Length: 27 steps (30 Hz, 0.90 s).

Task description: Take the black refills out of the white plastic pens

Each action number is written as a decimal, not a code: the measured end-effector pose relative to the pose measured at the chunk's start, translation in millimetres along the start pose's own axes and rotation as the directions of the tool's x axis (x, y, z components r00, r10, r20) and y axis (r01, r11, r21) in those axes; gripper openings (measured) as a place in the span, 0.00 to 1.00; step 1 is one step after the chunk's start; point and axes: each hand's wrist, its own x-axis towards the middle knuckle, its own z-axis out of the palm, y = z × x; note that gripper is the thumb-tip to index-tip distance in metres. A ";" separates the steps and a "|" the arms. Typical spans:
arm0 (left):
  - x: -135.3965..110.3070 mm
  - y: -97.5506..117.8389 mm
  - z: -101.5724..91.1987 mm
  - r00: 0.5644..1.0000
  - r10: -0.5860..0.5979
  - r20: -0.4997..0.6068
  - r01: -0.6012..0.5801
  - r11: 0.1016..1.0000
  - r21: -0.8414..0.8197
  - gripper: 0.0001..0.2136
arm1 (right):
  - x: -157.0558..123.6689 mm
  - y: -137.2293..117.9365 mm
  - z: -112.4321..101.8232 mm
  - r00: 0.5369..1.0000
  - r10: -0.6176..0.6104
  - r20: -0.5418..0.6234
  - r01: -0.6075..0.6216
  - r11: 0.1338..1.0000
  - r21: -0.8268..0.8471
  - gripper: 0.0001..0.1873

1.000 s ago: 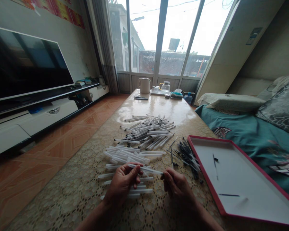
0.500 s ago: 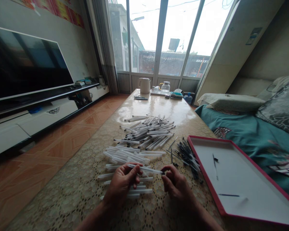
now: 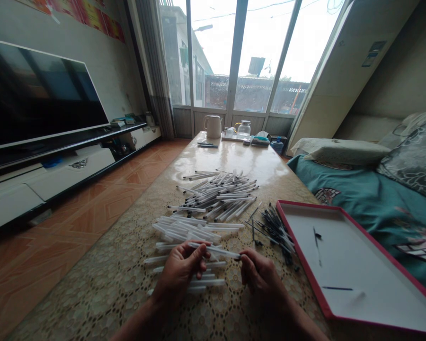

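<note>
My left hand [image 3: 179,273] is closed around a clear pen barrel [image 3: 218,250] that points right, held just above the table. My right hand [image 3: 261,277] pinches the barrel's right end with fingers pressed together; what sits in that pinch is too small to make out. Under my hands lies a heap of empty clear barrels [image 3: 188,230]. Beyond it is a pile of assembled pens [image 3: 218,194]. A loose bunch of thin dark refills [image 3: 275,230] lies just right of my right hand.
A shallow white tray with a red rim [image 3: 307,270] holds a few refills on the right. The lace-covered table [image 3: 110,284] carries a white kettle [image 3: 213,126] and glass jug [image 3: 244,128] at its far end. A TV stands left, a teal-covered sofa right.
My right hand opened slightly at the barrel's tip half a second ago and has closed on it again. The left hand and the piles have not moved.
</note>
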 end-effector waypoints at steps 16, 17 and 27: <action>0.0 0.6 0.2 1.000 -0.003 -0.004 0.003 1.000 0.005 0.17 | 1.1 3.0 0.6 0.999 -0.036 -0.016 0.035 0.999 -0.022 0.18; -0.1 0.8 0.3 1.000 -0.005 0.000 0.005 1.000 0.001 0.17 | 1.3 2.7 0.7 0.999 -0.030 -0.013 0.029 0.999 -0.012 0.17; 2.2 -0.1 -4.6 0.999 0.025 -0.031 -0.026 0.999 -0.034 0.17 | 0.3 3.1 -2.2 0.997 0.033 -0.065 -0.028 0.996 0.087 0.16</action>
